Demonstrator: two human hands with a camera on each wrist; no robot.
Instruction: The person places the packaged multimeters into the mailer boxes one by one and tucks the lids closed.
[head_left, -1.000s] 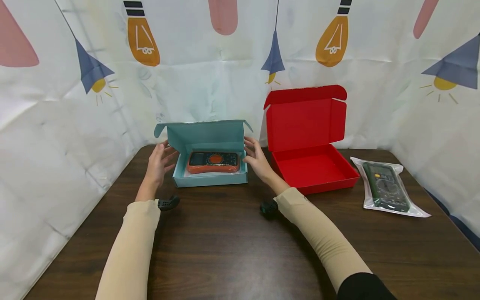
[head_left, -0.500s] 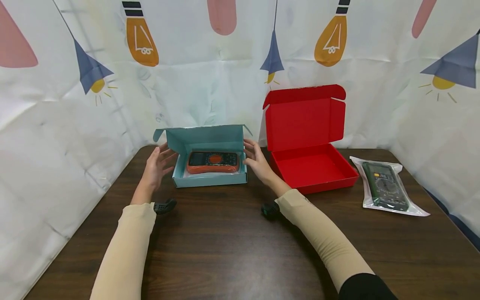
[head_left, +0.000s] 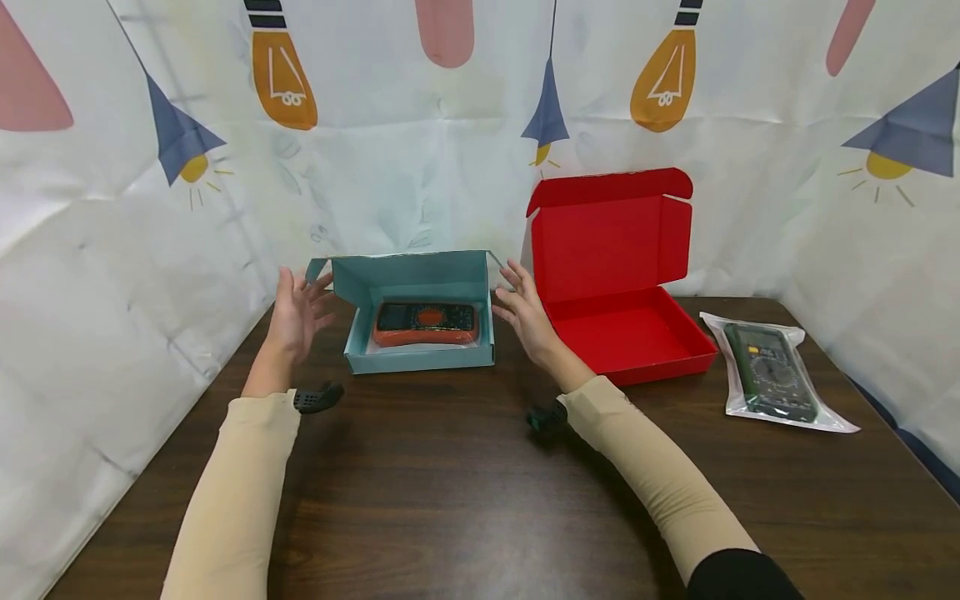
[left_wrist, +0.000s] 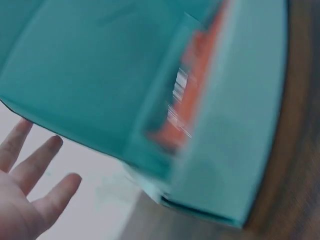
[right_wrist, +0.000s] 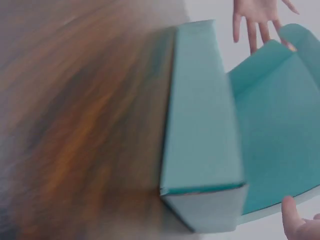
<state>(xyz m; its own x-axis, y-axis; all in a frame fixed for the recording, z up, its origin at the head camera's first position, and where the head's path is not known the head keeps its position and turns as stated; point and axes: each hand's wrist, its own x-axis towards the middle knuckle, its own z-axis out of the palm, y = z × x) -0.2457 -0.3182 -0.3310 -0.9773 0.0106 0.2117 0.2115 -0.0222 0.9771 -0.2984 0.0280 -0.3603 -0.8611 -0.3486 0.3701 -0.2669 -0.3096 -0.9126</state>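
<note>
A teal cardboard box (head_left: pixel 420 360) stands on the table with its lid (head_left: pixel 411 275) raised and leaning forward. Inside it lies an orange and black multimeter (head_left: pixel 427 335) in clear wrap, blurred in the left wrist view. My left hand (head_left: pixel 292 317) is beside the box's left side, fingers spread, near the lid's side flap. On the other side, my right hand (head_left: pixel 529 315) has its fingers extended near the lid's right edge. Whether any fingertip touches the lid, I cannot tell. Neither hand holds anything. Only part of the right hand (right_wrist: pixel 299 222) shows in its own wrist view.
Just right of the teal box, a red cardboard box (head_left: pixel 630 333) stands with its lid up. A dark green multimeter (head_left: pixel 772 375) in a clear bag lies farther right. A printed cloth (head_left: pixel 442 200) hangs behind the brown table (head_left: pixel 450 483).
The teal lid has come down slightly toward the front. Both hands have moved outward from the box's sides, and their fingers have risen toward the lid's ends. The multimeter has stayed in place.
</note>
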